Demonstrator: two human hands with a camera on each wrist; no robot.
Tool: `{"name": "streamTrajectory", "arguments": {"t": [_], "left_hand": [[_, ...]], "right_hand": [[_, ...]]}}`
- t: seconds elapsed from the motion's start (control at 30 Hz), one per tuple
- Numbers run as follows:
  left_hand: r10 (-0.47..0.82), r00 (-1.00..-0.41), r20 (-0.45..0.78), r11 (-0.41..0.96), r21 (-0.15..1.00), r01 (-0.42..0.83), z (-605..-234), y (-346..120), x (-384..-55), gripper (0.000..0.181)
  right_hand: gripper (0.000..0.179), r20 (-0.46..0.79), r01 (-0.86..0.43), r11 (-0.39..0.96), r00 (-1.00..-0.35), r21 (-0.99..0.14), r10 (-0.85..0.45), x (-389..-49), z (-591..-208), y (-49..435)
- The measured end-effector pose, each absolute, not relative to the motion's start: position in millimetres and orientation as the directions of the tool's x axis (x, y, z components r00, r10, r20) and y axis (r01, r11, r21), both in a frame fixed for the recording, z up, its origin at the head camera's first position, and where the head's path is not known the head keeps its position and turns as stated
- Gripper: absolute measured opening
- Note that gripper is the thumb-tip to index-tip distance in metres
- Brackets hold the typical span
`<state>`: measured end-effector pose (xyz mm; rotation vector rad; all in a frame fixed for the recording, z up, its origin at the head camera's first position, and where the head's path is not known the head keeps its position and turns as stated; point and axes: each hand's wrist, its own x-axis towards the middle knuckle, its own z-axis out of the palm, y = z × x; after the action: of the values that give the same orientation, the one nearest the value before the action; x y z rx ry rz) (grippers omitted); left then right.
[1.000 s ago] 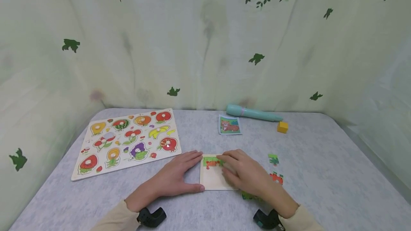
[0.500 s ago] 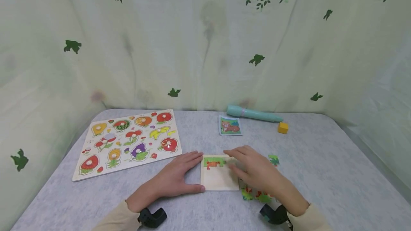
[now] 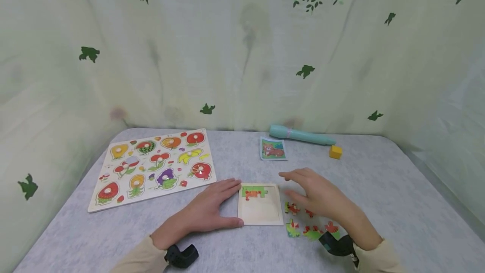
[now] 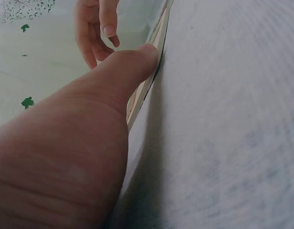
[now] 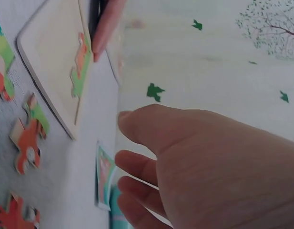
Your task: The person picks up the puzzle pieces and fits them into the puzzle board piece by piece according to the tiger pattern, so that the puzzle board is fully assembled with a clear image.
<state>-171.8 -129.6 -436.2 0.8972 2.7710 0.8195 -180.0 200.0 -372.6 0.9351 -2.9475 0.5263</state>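
Rightward off the tray (image 3: 261,215), the right hand (image 3: 318,195) has shifted above the loose pieces (image 3: 293,231), fingers parted, holding nothing. The left hand (image 3: 206,206), outstretched, rests against the tray's left edge, well in from the desk's (image 3: 235,155) back edge. Filling the far row seems underway; next likely calls for pinching a piece.

On a table (image 3: 398,205), a fruit peg board (image 3: 110,165) lies toward the far left corner; at the middle lies a jigsaw tray (image 3: 261,213), fitted pieces (image 3: 254,191) in its far left corner; a left hand (image 3: 207,206) touches the tray's left edge; loose pieces (image 3: 293,228) lie beside its right edge, a right hand (image 3: 317,193) raised near them; a tapered rod (image 3: 302,135) lies along the right half of the table's far edge, an animal picture card (image 3: 273,149) before its left end, a cube block (image 3: 335,152) before its right.
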Motion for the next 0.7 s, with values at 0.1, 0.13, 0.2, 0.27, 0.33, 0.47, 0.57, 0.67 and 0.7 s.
{"name": "streamTrajectory", "arguments": {"t": [0.1,0.13,0.2,0.27,0.33,0.47,0.57,0.67,0.7], "left_hand": [[0.57,-0.82,0.054,0.679,0.53,0.508,-436,-130,-171,0.095],[0.57,-0.82,0.055,0.678,0.532,0.507,-436,-130,-171,0.095],[0.57,-0.82,0.054,0.675,0.539,0.504,-437,-129,-171,0.095],[0.568,-0.822,0.047,0.673,0.548,0.496,-438,-130,-170,0.095],[0.568,-0.822,0.043,0.674,0.55,0.494,-439,-130,-170,0.096],[0.567,-0.823,0.046,0.678,0.542,0.497,-439,-130,-170,0.096],[0.57,-0.82,0.049,0.676,0.539,0.502,-438,-130,-172,0.096],[0.574,-0.817,0.045,0.672,0.545,0.502,-437,-130,-173,0.096],[0.574,-0.818,0.041,0.673,0.545,0.5,-437,-131,-173,0.096]], "right_hand": [[0.047,0.079,-0.549,0.766,-0.826,-0.336,-0.557,-182,-369,208],[0.047,0.075,-0.55,0.76,-0.824,-0.347,-0.562,-182,-367,210],[0.046,0.065,-0.557,0.745,-0.814,-0.368,-0.577,-183,-365,215],[0.045,0.051,-0.561,0.72,-0.801,-0.408,-0.596,-185,-364,220],[0.045,0.039,-0.56,0.695,-0.791,-0.452,-0.611,-186,-363,224],[0.047,0.033,-0.545,0.663,-0.785,-0.513,-0.619,-190,-360,234],[0.049,0.04,-0.537,0.655,-0.789,-0.532,-0.614,-193,-358,243],[0.052,0.033,-0.514,0.656,-0.8,-0.552,-0.599,-197,-358,254],[0.052,0.024,-0.5,0.661,-0.807,-0.559,-0.59,-198,-358,258]]}}
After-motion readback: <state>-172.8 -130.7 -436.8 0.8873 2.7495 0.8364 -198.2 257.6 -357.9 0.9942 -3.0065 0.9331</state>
